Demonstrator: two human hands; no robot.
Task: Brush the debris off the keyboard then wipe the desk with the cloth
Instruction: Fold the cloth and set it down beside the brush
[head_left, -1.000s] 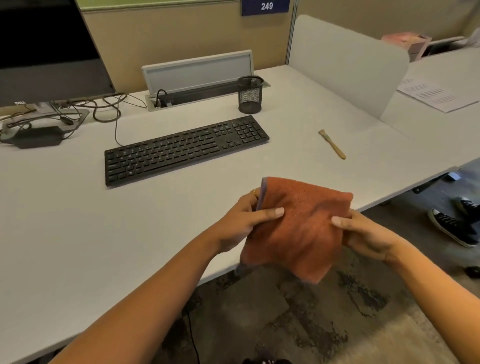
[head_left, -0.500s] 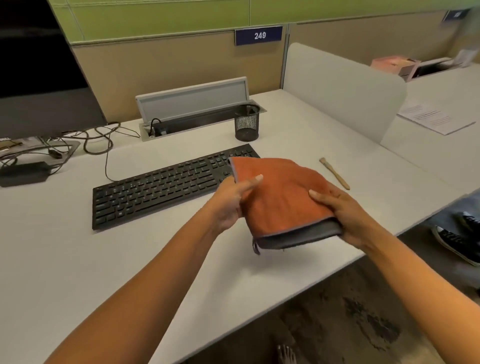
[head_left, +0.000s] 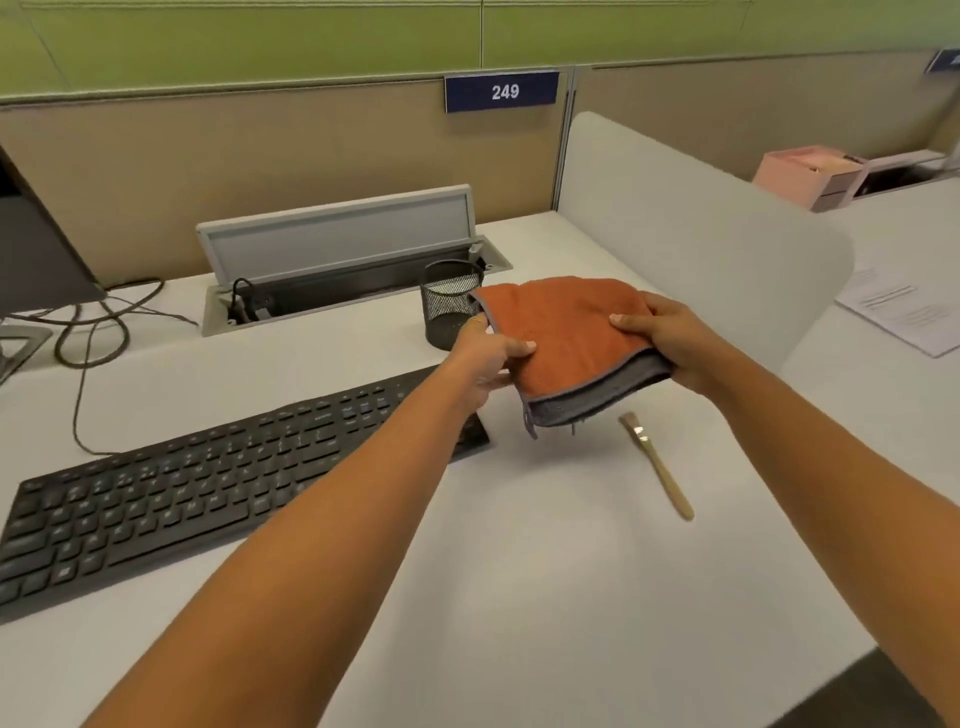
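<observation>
Cloth: one, orange over grey, folded, held up above the desk
Left hand: pinched the cloth's left edge, thumb on top
Right hand: gripped its right side
Mesh cup: one, upright behind the cloth; contents could not be told
Cable well: one, lid up, black plug inside
Keyboard: one, flat at left
Brush: one, lying on the desk near the cloth
</observation>
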